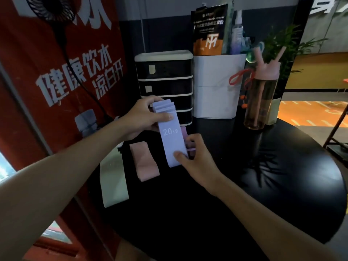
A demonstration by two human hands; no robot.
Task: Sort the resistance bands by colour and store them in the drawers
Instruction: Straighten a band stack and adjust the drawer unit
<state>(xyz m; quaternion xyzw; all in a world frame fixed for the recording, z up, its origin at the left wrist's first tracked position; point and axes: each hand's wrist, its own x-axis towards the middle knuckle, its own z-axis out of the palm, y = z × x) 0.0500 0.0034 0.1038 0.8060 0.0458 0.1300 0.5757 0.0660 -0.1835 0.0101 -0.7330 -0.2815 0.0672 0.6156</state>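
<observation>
A stack of several lilac resistance bands (172, 136), the top one marked "20 LB", is held above the black table (263, 176). My left hand (143, 119) grips the stack's far end, thumb on top. My right hand (195, 159) pinches its near end. Pink bands (145, 161) lie flat on the table to the left, and another pink band (185, 133) shows behind the lilac stack. A pale green band (113, 179) lies at the table's left edge. The black drawer unit (165, 81) with white trim stands behind, its visible drawers closed.
A white bin (216, 85) holding packets and a spray bottle stands right of the drawers. A pink-lidded drink bottle (260, 98) and a potted plant (282, 46) sit further right. A red banner (56, 72) and a fan (50, 6) are at the left.
</observation>
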